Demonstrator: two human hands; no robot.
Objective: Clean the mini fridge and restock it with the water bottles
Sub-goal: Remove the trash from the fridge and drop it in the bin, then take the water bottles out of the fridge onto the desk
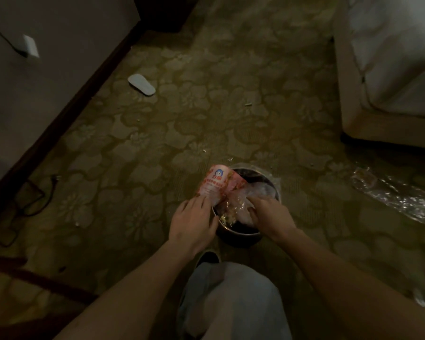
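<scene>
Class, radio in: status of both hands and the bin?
Left hand presses pink snack wrapper. Right hand pushes clear plastic into the trash bin. Nothing blocking.

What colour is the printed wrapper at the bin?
Pink-red and white print, with a small blue logo; the wrapper shows in the head view.

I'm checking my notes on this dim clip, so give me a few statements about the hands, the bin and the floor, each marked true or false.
1. Both hands are at the round dark trash bin. True.
2. The left hand rests on a red-and-white printed wrapper. True.
3. The right hand holds a water bottle. False: its fingers press into crumpled clear plastic in the bin.
4. A white slipper lies on the patterned carpet near the wall. True.
5. The bin is empty. False: wrappers and scraps fill it.
</scene>
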